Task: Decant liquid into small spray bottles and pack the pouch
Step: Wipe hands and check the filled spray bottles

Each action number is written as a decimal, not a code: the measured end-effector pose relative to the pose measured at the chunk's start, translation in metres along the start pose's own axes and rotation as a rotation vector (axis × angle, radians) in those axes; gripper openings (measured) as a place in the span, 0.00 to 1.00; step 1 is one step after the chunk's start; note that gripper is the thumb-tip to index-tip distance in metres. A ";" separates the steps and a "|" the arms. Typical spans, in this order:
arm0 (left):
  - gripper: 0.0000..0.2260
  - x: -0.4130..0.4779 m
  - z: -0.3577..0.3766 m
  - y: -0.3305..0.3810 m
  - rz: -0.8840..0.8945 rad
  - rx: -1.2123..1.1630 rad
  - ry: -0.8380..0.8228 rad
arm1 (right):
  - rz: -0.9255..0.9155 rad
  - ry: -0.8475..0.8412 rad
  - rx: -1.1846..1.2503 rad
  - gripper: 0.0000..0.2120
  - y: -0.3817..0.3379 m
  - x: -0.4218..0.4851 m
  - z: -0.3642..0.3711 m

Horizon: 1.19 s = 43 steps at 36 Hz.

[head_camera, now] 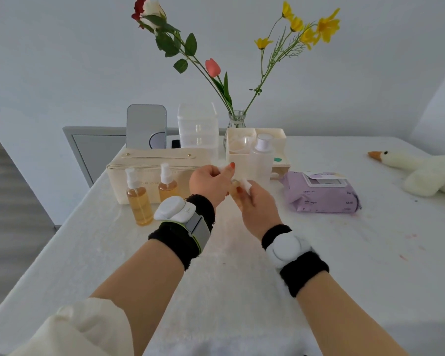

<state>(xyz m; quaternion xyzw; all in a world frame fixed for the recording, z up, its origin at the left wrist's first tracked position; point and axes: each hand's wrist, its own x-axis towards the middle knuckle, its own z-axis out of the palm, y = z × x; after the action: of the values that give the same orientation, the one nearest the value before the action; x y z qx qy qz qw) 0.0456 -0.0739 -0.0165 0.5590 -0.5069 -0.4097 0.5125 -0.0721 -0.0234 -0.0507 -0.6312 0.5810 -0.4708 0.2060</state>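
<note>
Head view, one frame. Both hands are raised over the worktop [319, 253], meeting in front of the pouch [149, 173].

Left hand [211, 182]: fingers curled in, thumb up, pinching a bit of white material [221, 166] at the tips.

Right hand [257, 205]: fingers curled round the small bottle [234, 190], which shows amber between the two hands. A second white piece [246, 184] sits against the right thumb. I cannot tell whether the white pieces are pads or parts of the cap.

The small bottle is held clear of the worktop, touched by the fingers of both hands and mostly hidden by them.

On the worktop:
- Two spray bottles with amber liquid, upright. The taller [139, 200] stands in front of the pouch and the shorter [168, 185] is just against it.
- Clear bottle [262, 156], upright, beyond the hands and beside the organiser [280, 136].
- Purple wipes pack [321, 192], right of the hands.
- Plush goose [421, 173], far right.
- Mirror [146, 125], drawers [197, 127] and vase [237, 120], at the back.
</note>
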 end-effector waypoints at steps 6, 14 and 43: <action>0.18 0.000 0.000 -0.002 -0.017 0.006 0.053 | -0.183 -0.103 -0.050 0.16 -0.016 -0.005 0.006; 0.18 -0.004 -0.004 0.002 -0.043 -0.001 0.018 | -0.043 -0.121 0.121 0.13 -0.012 0.002 0.001; 0.16 -0.046 -0.005 -0.023 0.058 -0.012 -0.420 | 0.397 0.216 0.616 0.21 -0.011 0.021 0.000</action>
<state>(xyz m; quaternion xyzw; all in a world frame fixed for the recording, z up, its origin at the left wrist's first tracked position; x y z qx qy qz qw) 0.0475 -0.0291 -0.0417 0.4435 -0.6159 -0.5053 0.4107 -0.0686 -0.0401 -0.0350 -0.3616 0.5418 -0.6381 0.4106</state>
